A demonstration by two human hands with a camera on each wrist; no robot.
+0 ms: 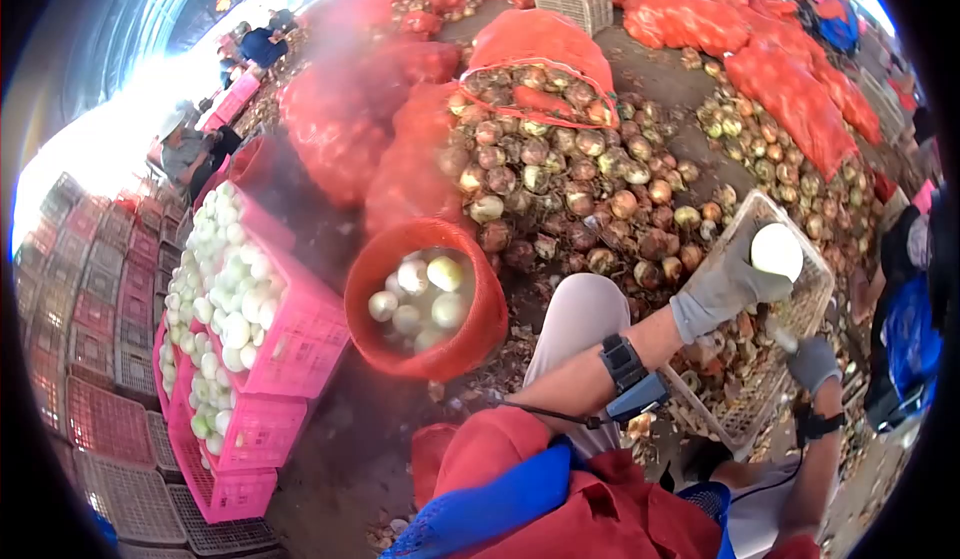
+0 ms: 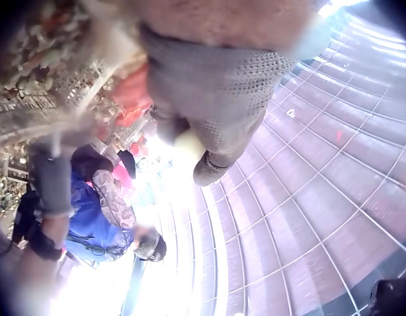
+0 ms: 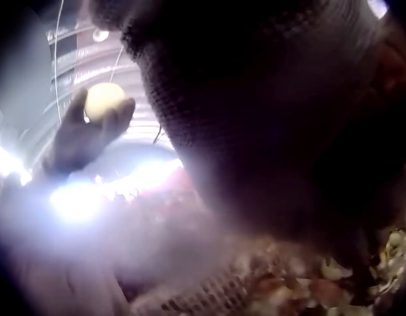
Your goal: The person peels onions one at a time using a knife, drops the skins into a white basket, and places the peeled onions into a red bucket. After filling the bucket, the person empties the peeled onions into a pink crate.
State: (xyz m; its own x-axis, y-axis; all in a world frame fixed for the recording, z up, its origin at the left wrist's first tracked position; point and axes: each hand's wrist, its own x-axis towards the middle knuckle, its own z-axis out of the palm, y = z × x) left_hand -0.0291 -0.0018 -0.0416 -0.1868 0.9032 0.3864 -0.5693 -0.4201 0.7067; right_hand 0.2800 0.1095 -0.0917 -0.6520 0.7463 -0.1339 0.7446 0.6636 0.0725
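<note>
The grey-gloved left hand [image 1: 725, 284] clutched a peeled white round onion [image 1: 776, 251] above the white mesh crate [image 1: 815, 299], the grey-gloved right hand's [image 1: 812, 362] grip unclear; slackened fingers could have dropped it among the brown peelings [image 1: 720, 374].

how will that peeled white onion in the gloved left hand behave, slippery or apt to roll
The peeled onion looks round and smooth, so it would probably roll if set down loose. Its bare pale surface may be slick, though the knit-gloved left hand curled round it likely gets decent grip.

Head camera high, downward; wrist cameras close, skyward, both seemingly on the peeled onion [image 1: 776, 251].
</note>
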